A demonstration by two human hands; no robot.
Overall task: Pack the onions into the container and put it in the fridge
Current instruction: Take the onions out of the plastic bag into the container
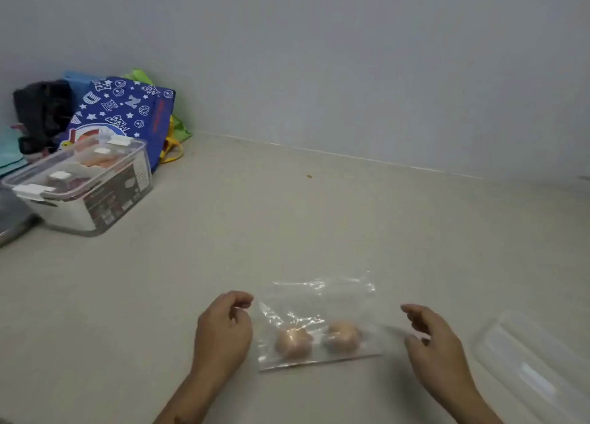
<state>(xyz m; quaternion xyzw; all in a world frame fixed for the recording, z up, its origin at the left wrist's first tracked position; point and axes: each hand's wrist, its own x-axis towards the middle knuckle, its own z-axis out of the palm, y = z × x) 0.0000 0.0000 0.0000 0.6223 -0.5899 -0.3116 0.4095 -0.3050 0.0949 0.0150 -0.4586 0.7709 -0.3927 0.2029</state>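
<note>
Left hand (223, 331): beside the bag's left edge; grip loosely curled, holding nothing
Right hand (431, 343): just right of the bag; grip spread, empty
Clear bag (319, 321): flat on the tabletop (351, 219) between the hands; two onions (293, 343) inside, side by side
Clear lid (526, 359): near right edge
Container (83, 187): far left, lidded, well apart from the bag
Blue patterned bag (127, 110): behind the container, against the wall

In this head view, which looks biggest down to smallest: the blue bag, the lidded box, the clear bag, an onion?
1. Blue bag and lidded box: too alike to rank.
2. Clear bag, though nearer the camera.
3. Onion.
</note>
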